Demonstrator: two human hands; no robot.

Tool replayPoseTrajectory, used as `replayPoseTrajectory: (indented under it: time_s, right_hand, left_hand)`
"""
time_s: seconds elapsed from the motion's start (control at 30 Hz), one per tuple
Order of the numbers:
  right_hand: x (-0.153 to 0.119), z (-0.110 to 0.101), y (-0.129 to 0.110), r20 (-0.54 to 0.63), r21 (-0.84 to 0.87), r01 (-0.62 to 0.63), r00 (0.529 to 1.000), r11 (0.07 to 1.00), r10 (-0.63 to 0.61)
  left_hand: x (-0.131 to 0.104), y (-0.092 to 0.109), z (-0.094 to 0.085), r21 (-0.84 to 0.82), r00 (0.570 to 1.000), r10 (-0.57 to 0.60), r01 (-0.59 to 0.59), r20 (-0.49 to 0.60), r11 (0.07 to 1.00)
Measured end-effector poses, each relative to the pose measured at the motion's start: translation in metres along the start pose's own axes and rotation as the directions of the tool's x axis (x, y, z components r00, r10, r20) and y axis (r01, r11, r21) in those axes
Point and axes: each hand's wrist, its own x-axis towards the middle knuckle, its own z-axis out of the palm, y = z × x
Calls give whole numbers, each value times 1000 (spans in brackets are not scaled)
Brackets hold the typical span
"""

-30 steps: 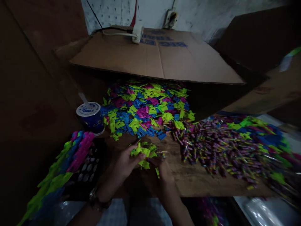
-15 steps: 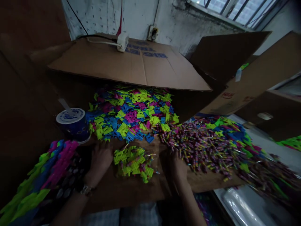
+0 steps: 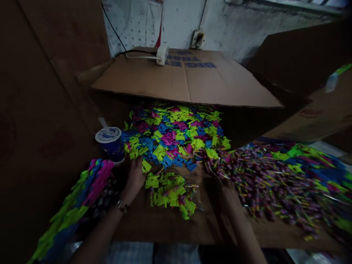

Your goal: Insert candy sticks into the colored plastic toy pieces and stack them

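Note:
My left hand [image 3: 134, 176], with a bracelet at the wrist, is at the near left edge of a heap of flat plastic pieces [image 3: 167, 139] in yellow-green, blue and pink. Its fingers look closed on one yellow-green plastic piece [image 3: 146, 166]. My right hand [image 3: 228, 192] reaches to the left edge of a pile of small, wrapped, multicoloured sticks [image 3: 264, 183]; shadow and blur hide its fingertips. Between the hands lies a small pile of yellow-green pieces [image 3: 167, 190] with a few sticks among them, beside what looks like clear plastic film [image 3: 196, 190].
An opened cardboard box [image 3: 189, 84] stands behind the heap, a power adapter [image 3: 162, 55] on its flap. At left are a blue lidded cup [image 3: 110, 145] and stacked coloured strips [image 3: 79, 198]. More coloured pieces [image 3: 310, 165] lie at right on the brown tabletop [image 3: 170, 231].
The view has swung left, so everything sits further right in it. My left hand has moved up to the heap's edge, where a yellow-green piece shows at its fingers. My right hand remains by the sticks.

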Motion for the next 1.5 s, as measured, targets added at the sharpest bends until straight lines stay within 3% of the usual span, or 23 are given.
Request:
replayPoseTrajectory:
  time_s: [0.1,0.23,0.27,0.37,0.43,0.53,0.63,0.77,0.93,1.07,1.17,1.33,1.5]
  right_hand:
    - [6,4,10,-21,92,68,998,993,-66]
    - [-1,-15,-1,-227,433,166,971,886,-71]
    - [-6,-24,-12,-252,537,179,967,825,-45]
    - [-22,-58,-55,-119,816,134,991,562,-63]
    - [-29,-79,-83,-11,917,63,991,394,-132]
    - [-34,-99,-113,86,972,-38,975,230,-204]
    - [-36,-110,-124,108,988,-81,971,133,-212]
    - [-38,-117,-126,135,987,-116,973,110,-185]
    - [-39,-117,-124,174,985,-167,949,50,-261]
    - [-40,-113,-124,148,988,-153,951,4,-272]
    - [-44,-111,-124,56,997,-43,968,58,-246]
    - [-51,-109,-123,-122,946,190,959,263,-255]
    - [-51,-103,-128,-164,904,253,950,346,-267]
  left_hand:
    - [2,-3,-3,-157,998,-63,67,31,985]
    - [-4,7,-12,-364,994,-96,110,56,925]
    - [-8,13,-15,-407,994,-97,107,47,907]
    - [-20,38,-30,-553,993,-97,114,60,826]
    - [-28,59,-43,-734,978,-144,211,154,645]
    - [-40,85,-59,-865,926,-149,377,347,330]
    - [-49,99,-69,-862,904,-75,424,420,278]
    - [-55,104,-72,-867,894,-89,448,440,218]
    - [-56,103,-75,-822,830,-29,556,557,128]
    - [-57,100,-74,-801,805,22,588,593,111]
    - [-58,96,-73,-794,804,8,585,594,167]
    - [-59,93,-74,-800,899,10,385,438,461]
    - [-58,82,-59,-687,946,-2,237,324,687]
